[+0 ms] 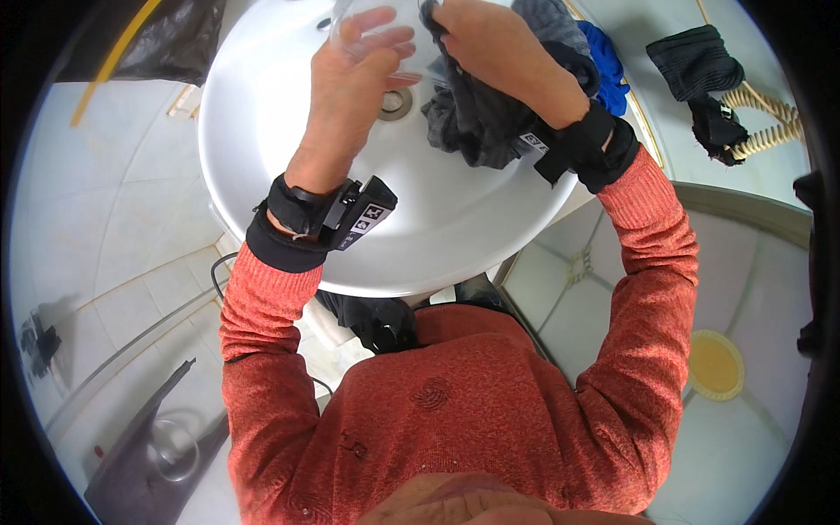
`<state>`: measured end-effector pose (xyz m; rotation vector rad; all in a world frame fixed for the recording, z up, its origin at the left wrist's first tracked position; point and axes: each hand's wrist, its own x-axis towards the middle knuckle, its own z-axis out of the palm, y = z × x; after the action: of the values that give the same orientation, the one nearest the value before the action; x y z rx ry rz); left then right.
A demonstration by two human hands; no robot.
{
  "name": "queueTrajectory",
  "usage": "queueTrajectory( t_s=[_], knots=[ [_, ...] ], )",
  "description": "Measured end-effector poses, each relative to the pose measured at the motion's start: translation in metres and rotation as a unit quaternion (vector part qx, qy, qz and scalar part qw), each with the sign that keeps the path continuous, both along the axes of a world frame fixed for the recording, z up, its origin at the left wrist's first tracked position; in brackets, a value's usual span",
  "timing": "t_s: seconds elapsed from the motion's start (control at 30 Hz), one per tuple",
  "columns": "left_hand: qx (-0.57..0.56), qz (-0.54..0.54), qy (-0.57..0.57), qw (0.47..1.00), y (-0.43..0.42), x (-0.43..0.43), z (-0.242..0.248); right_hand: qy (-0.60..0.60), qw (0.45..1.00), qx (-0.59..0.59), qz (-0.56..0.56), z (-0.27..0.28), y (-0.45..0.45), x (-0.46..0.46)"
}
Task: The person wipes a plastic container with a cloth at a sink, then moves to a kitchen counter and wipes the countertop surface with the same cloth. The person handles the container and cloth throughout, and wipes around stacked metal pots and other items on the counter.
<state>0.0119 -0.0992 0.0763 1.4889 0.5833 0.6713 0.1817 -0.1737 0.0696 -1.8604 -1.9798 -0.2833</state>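
Note:
Over a white washbasin [420, 243], my left hand [348, 92] is closed around a clear plastic container [420, 56]; the fingers show through its wall. The container's upper end runs past the picture's top edge. My right hand [495, 52] grips a dark grey cloth [476, 125], which hangs into the right side of the basin. A lighter grey cloth [554, 26] lies bunched behind that hand, with a blue cloth [600, 72] at the rim. The metal drain [395, 105] shows between my hands. Black straps circle both wrists.
A black plastic sheet or bag [170, 46] is at the upper left. Black ribbed fabric [694, 62] hangs at the upper right beside a coiled beige cord [764, 121]. A purplish-grey cloth [131, 472] hangs at the lower left, near a clear ring [174, 449].

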Motion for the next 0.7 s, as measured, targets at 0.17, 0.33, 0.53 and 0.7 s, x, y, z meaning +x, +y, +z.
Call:
queueTrajectory(
  t_s=[0.17, 0.33, 0.53, 0.7],
  knots=[
    [0.010, 0.042, 0.003, 0.999, 0.000, 0.003, 0.003, 0.120, 0.986, 0.066, 0.099, 0.000, 0.000, -0.017],
    [-0.011, 0.045, 0.005, 0.999, 0.003, 0.000, 0.008, 0.170, 0.969, 0.058, 0.170, -0.002, -0.006, -0.026],
    [-0.026, 0.051, -0.011, 0.998, 0.007, -0.002, 0.007, -0.031, 0.988, -0.127, 0.085, 0.001, -0.014, -0.005],
    [0.060, 0.109, -0.063, 0.990, 0.016, -0.005, 0.009, -0.051, 0.995, -0.061, 0.057, 0.021, -0.023, 0.038]
  ],
)
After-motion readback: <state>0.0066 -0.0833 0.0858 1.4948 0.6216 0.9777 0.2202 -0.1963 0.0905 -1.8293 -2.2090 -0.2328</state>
